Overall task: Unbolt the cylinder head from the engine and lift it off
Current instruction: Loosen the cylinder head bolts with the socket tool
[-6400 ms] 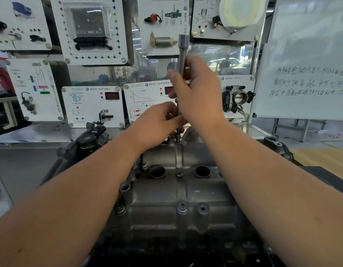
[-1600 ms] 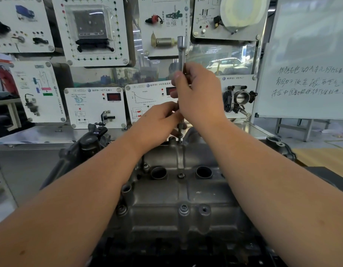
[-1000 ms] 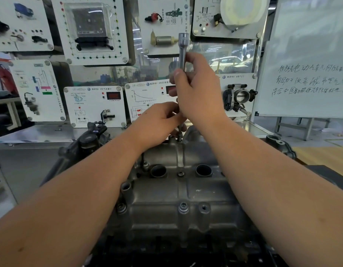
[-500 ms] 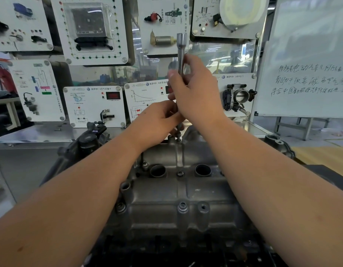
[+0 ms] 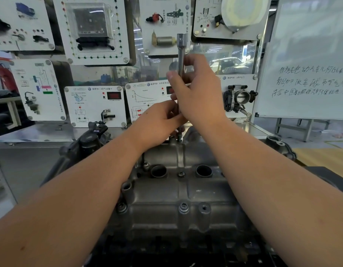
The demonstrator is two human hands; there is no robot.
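The grey cast cylinder head (image 5: 178, 191) lies in front of me on the engine, with two round plug wells and a bolt (image 5: 183, 207) near its front edge. A long steel socket extension (image 5: 181, 49) stands upright over a bolt (image 5: 179, 138) at the head's far edge. My right hand (image 5: 195, 91) grips the upper shaft with fingers and thumb. My left hand (image 5: 159, 122) pinches the lower shaft just above the bolt. The tool's lower end is partly hidden by my fingers.
Behind the engine stands a wall of white training panels (image 5: 95, 105) with sensors and a throttle body (image 5: 238, 99). A whiteboard (image 5: 311, 60) with handwriting stands at the right. A steel bench top (image 5: 31, 132) runs behind. A dark engine part (image 5: 89, 137) sits at the left.
My right hand's fingers shift around the shaft between frames, so the tool turns in place. The left hand stays at the lower shaft. The head has not moved.
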